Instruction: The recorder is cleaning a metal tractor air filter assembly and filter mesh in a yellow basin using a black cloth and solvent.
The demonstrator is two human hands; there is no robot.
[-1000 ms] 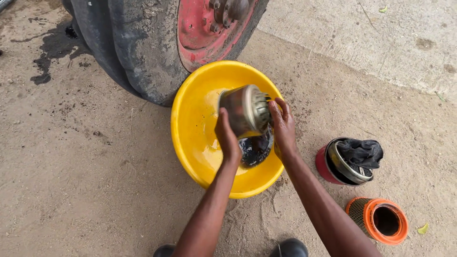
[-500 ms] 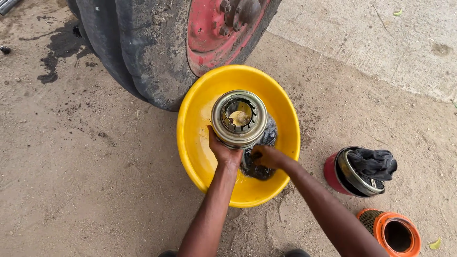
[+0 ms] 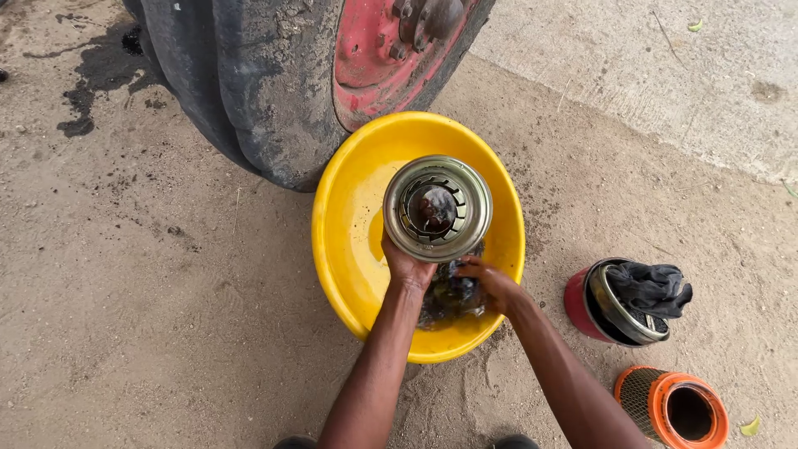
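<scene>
Holding a metal canister [image 3: 437, 208] upright over the yellow basin [image 3: 349, 249], the left hand [image 3: 407, 268] is gripping its underside; the right hand [image 3: 490, 283], fingers curled, is working a dark rag [image 3: 453, 295] in the basin's oily liquid. Cleaning appears midway.

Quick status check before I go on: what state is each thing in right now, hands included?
Metal canister: upright over the basin, open end up, held.
Yellow basin: on the ground, dark liquid pooled at the near side.
Left hand: gripping the canister from below.
Right hand: down in the dark liquid.
Red canister: tilted, dark cloth draped on it.
Orange filter: lying on its side.
Tyre: muddy, resting against the basin rim.
</scene>
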